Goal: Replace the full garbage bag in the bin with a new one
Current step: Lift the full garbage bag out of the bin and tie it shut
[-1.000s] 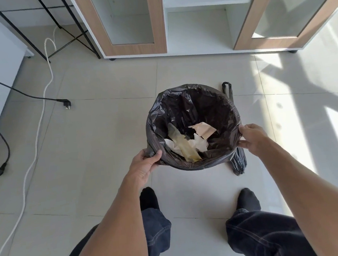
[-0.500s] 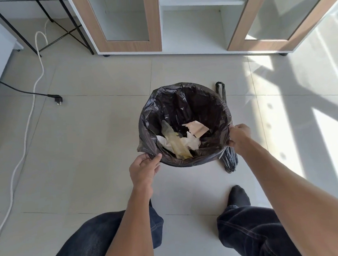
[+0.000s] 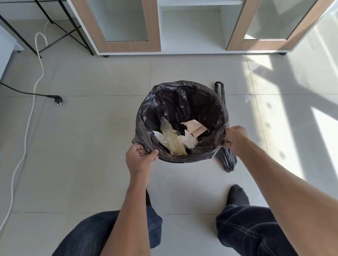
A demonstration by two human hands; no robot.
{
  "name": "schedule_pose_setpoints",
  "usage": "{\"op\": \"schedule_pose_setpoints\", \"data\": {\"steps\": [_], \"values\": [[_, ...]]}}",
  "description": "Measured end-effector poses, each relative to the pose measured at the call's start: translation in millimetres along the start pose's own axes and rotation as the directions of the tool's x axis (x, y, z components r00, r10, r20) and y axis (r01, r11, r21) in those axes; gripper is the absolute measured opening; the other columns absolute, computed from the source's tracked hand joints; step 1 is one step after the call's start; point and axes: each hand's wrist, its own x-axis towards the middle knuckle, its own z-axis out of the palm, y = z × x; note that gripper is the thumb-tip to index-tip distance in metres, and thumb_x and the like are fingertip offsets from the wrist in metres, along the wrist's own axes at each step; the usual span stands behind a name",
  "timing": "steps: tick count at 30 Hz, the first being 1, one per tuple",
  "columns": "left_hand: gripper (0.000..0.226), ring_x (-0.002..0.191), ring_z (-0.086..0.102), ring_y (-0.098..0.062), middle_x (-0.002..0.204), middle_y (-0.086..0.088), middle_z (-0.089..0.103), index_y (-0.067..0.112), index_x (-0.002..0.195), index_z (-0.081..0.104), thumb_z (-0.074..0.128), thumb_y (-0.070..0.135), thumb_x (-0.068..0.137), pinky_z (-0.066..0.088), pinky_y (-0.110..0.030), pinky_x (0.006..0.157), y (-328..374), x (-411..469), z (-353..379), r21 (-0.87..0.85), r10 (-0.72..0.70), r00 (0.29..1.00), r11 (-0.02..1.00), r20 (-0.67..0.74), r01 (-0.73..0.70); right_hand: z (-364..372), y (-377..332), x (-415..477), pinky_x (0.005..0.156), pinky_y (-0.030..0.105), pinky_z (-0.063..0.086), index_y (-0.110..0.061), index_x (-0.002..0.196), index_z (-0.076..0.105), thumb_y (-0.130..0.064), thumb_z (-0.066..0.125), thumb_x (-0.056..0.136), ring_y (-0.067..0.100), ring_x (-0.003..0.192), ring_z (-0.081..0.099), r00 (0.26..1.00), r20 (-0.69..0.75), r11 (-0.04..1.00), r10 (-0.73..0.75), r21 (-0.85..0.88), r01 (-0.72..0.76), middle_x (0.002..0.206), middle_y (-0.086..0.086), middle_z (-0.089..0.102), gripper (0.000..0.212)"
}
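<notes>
I've got the black garbage bag (image 3: 182, 98) dead centre, mouth wide open. Its edge is folded down over the outside, so the bin underneath is hidden from me. It stands on the tiled floor (image 3: 95, 153), just ahead of the two socked feet.

Inside, on the near side, I see a yellowish wrapper (image 3: 173, 142), crumpled white tissue (image 3: 188, 141) and a torn piece of tan paper (image 3: 196, 127).

The left hand (image 3: 140, 158) pinches the folded edge at the near-left, thumb on top and fingers curled into the plastic. The right hand (image 3: 235, 137) grips the edge at the near-right, fingers curled round it. The bag sits squarely between the hands.

Just right of it a second black bag (image 3: 227, 161) lies on the floor, bunched long and thin and partly behind the right hand.

Farther out stands a white cabinet (image 3: 192, 31) with wood-framed glass doors. Off left are a white cable (image 3: 25, 131) and a black plug (image 3: 57, 100).
</notes>
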Motion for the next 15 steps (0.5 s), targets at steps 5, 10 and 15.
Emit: {"op": "schedule_pose_setpoints", "data": {"steps": [5, 10, 15], "values": [[0.024, 0.045, 0.062, -0.004, 0.067, -0.002, 0.060, 0.008, 0.087, 0.062, 0.079, -0.004, 0.076, 0.059, -0.027, 0.060, -0.5, 2.3, 3.7, 0.002, -0.039, 0.998, 0.999, -0.041, 0.039, -2.7, -1.4, -5.7, 0.072, 0.048, 0.061, -0.007, 0.084, 0.052, -0.022, 0.056, 0.100, 0.036, 0.082, 0.071, 0.998, 0.060, 0.999, 0.002, -0.032, 0.000, 0.085, 0.012, 0.065, 0.022], [0.019, 0.073, 0.066, -0.014, 0.079, -0.002, 0.073, 0.017, 0.082, 0.069, 0.076, 0.000, 0.079, 0.057, -0.029, 0.078, 2.5, 1.3, 0.0, -0.078, -0.017, 1.000, 0.997, 0.017, 0.018, -8.9, -4.0, -10.1, 0.077, 0.051, 0.060, -0.003, 0.087, 0.060, -0.016, 0.055, 0.101, 0.037, 0.085, 0.071, 0.993, 0.114, 0.998, -0.016, -0.057, 0.022, 0.086, 0.013, 0.067, 0.019], [0.015, 0.076, 0.067, -0.007, 0.085, 0.003, 0.073, 0.012, 0.095, 0.068, 0.075, 0.004, 0.084, 0.050, -0.009, 0.068, 11.2, 2.7, 2.0, -0.141, -0.030, 0.999, 0.989, 0.025, 0.033, -4.6, -4.2, -14.3, 0.059, 0.049, 0.062, -0.004, 0.080, 0.058, -0.014, 0.051, 0.101, 0.040, 0.086, 0.071, 0.995, 0.097, 1.000, -0.005, -0.020, 0.007, 0.098, 0.019, 0.068, 0.024]]}}
